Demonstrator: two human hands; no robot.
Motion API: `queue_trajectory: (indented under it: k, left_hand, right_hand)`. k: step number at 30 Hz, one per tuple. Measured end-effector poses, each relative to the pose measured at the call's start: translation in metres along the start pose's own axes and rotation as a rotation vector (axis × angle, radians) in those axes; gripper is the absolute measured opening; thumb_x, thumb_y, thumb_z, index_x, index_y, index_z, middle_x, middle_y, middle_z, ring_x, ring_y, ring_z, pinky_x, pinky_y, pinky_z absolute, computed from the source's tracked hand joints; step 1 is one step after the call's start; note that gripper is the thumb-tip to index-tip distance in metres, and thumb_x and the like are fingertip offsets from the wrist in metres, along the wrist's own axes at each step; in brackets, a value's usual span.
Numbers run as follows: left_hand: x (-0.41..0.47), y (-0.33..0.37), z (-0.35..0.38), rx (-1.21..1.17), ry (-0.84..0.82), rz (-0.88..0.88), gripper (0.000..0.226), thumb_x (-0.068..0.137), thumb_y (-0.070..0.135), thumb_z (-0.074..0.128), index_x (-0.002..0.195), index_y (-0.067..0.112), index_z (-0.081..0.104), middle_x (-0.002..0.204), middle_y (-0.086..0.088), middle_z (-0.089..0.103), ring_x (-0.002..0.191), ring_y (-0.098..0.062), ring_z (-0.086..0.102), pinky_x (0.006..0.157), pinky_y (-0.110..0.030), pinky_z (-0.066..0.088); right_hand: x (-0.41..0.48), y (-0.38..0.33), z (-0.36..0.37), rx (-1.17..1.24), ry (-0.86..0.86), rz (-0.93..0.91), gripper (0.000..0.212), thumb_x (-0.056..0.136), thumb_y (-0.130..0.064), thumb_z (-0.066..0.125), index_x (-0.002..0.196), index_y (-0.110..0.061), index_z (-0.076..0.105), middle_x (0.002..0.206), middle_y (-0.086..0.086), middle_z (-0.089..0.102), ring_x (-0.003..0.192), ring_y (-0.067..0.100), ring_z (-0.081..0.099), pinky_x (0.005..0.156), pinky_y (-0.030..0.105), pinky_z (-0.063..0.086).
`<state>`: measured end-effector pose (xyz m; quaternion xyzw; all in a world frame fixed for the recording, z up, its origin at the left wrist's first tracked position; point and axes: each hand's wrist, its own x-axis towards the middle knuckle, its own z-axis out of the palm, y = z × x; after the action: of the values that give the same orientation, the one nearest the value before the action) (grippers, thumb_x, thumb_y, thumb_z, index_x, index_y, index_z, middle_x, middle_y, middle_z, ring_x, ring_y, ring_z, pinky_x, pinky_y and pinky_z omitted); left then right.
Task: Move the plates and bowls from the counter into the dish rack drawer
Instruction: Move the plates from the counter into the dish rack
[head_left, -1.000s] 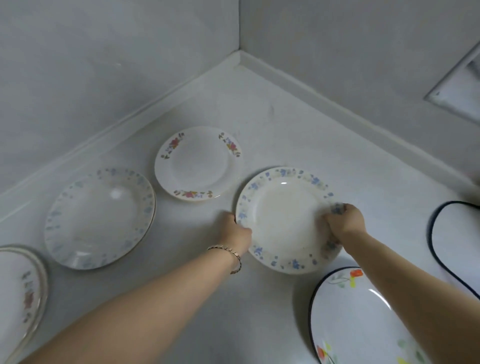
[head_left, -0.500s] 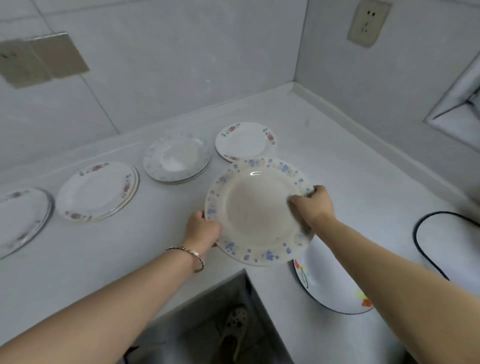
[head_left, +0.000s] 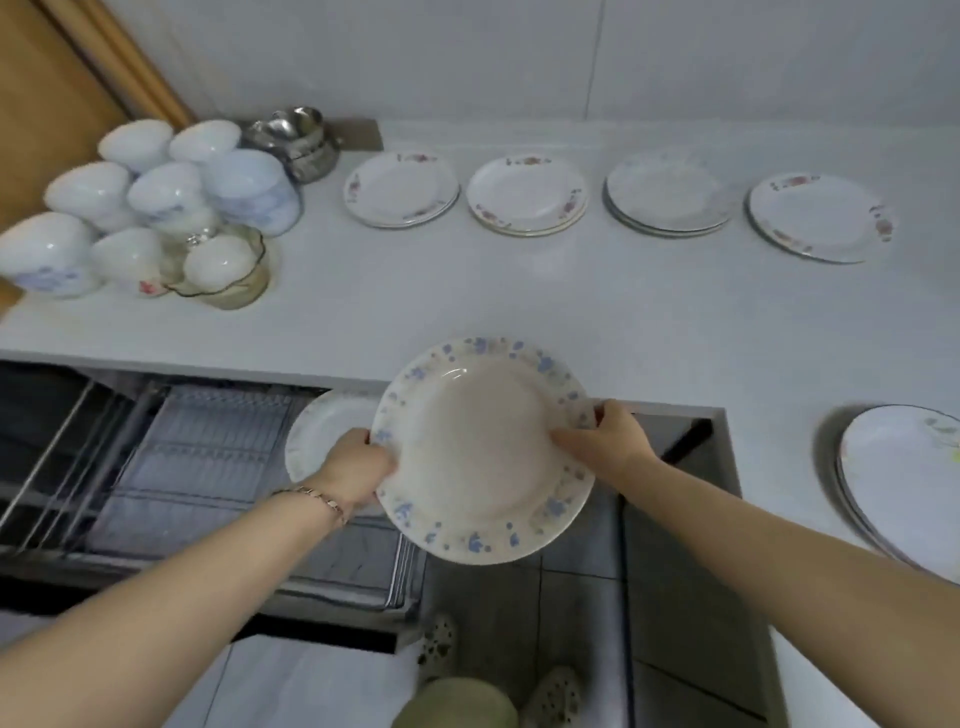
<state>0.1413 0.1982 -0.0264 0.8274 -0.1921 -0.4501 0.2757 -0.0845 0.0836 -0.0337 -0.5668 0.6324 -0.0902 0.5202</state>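
I hold a white plate with a blue flower rim (head_left: 483, 457) in both hands, tilted toward me, above the right end of the open dish rack drawer (head_left: 208, 457). My left hand (head_left: 358, 462) grips its left edge and my right hand (head_left: 605, 436) its right edge. Another plate (head_left: 322, 431) stands in the rack just behind my left hand. Several plates lie along the back of the counter, such as the red-flowered plate (head_left: 400, 189) and the plate stack (head_left: 667, 195). Upturned white bowls (head_left: 161, 195) cluster at the back left.
Metal bowls (head_left: 296, 140) sit behind the white bowls, and a glass bowl (head_left: 234, 275) holds one of them. An oval platter (head_left: 904, 478) lies on the counter at the right. A wooden panel (head_left: 62, 104) rises at the far left. My feet (head_left: 436, 644) stand on tiled floor below.
I lifted the blue-rimmed plate off the corner counter and carried it left, off the counter edge, over the open drawer. My view swung left, so the bowls and drawer came into sight.
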Motion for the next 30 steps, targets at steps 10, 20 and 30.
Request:
queue_trajectory:
  k: [10, 20, 30]
  left_hand:
    - [0.074, -0.148, -0.135, 0.041, 0.074, -0.188, 0.017, 0.092, 0.011, 0.049, 0.088, 0.0, 0.062, 0.104, -0.023, 0.067, 0.093, -0.032, 0.065, 0.08, -0.036, 0.052]
    - [0.23, -0.182, -0.17, 0.349, -0.079, -0.143, 0.027, 0.09, 0.004, 0.042, 0.102, -0.005, 0.064, 0.11, -0.022, 0.066, 0.095, -0.03, 0.063, 0.08, -0.031, 0.049]
    - [0.336, -0.167, -0.128, 0.567, -0.065, -0.116, 0.03, 0.094, 0.009, 0.043, 0.119, -0.003, 0.055, 0.124, -0.02, 0.06, 0.11, -0.034, 0.059, 0.078, -0.031, 0.046]
  right_hand:
    - [-0.003, -0.006, 0.222, -0.105, -0.202, 0.149, 0.055, 0.077, -0.03, 0.074, 0.116, -0.002, 0.049, 0.112, 0.013, 0.061, 0.095, 0.026, 0.06, 0.068, 0.03, 0.049]
    - [0.064, -0.006, 0.351, -0.227, -0.091, 0.347, 0.039, 0.081, -0.015, 0.061, 0.116, 0.002, 0.055, 0.109, 0.013, 0.063, 0.097, 0.029, 0.061, 0.076, 0.029, 0.048]
    - [0.134, 0.004, 0.389, -0.225, 0.199, 0.354, 0.045, 0.086, -0.006, 0.057, 0.13, -0.001, 0.048, 0.128, 0.018, 0.053, 0.107, 0.032, 0.059, 0.087, 0.032, 0.048]
